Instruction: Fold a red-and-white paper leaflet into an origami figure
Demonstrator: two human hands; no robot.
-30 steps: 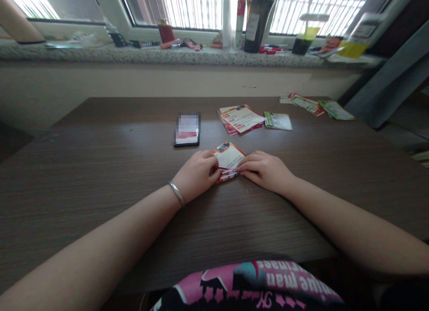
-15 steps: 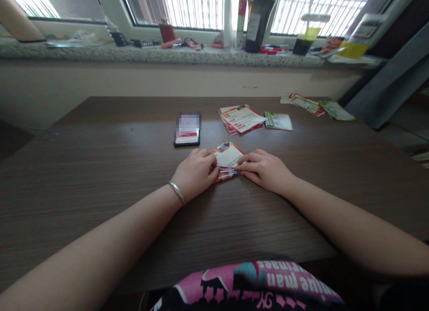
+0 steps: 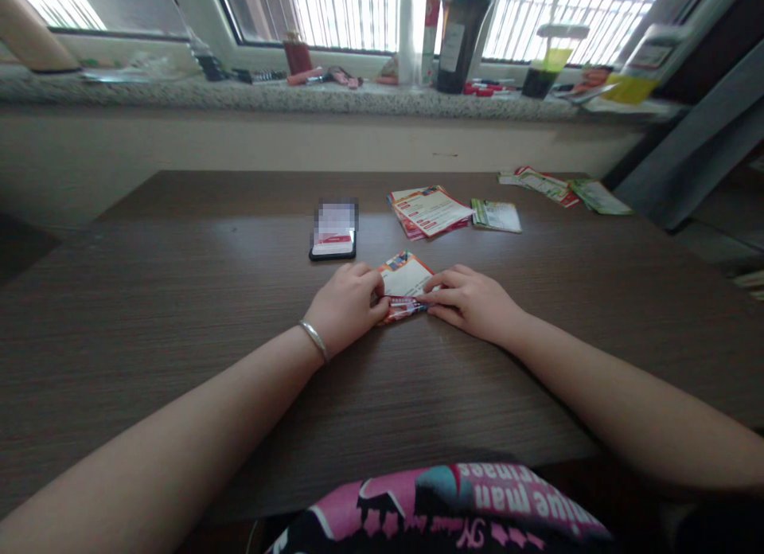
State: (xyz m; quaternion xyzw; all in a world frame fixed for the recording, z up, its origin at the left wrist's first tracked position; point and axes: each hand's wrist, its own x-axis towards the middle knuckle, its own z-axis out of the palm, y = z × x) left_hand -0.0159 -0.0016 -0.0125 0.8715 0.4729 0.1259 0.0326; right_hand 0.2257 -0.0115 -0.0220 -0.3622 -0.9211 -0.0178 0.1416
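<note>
A partly folded printed paper (image 3: pixel 407 277) lies on the brown table between my hands, its near edge turned up to show a red and white strip. My left hand (image 3: pixel 349 303), with a silver bangle at the wrist, pinches the paper's left side between thumb and curled fingers. On the right side, my right hand (image 3: pixel 471 303) grips the folded strip with its fingertips. Beyond the paper is a stack of red and cream printed sheets (image 3: pixel 430 212). A phone (image 3: pixel 333 239) with a partly blurred screen lies to the left of the stack.
Small green and white cards (image 3: pixel 496 216) sit right of the stack. More cards (image 3: pixel 598 197) lie at the table's back right. Bottles, including a dark one (image 3: pixel 457 48), and small items stand along the stone windowsill (image 3: pixel 239 100) behind the table (image 3: pixel 179 299).
</note>
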